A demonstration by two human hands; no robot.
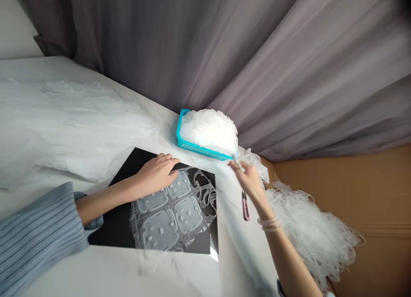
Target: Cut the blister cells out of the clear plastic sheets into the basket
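My left hand (157, 172) rests flat, fingers stretched, on a translucent lace sheet of square cut-out shapes (173, 211). The sheet lies on a black mat (123, 228). My right hand (248, 179) is pinched on a small white piece close to the corner of a turquoise basket (181, 136) heaped with white pieces (210, 130). Purple thread snips (245, 206) lie on the white table just below that hand. A beaded bracelet circles my right wrist.
A heap of white lace offcuts (314, 232) sits at the table's right edge over a brown cardboard box (369, 211). White fabric (64, 121) covers the far left of the table. A grey curtain (257, 52) hangs behind.
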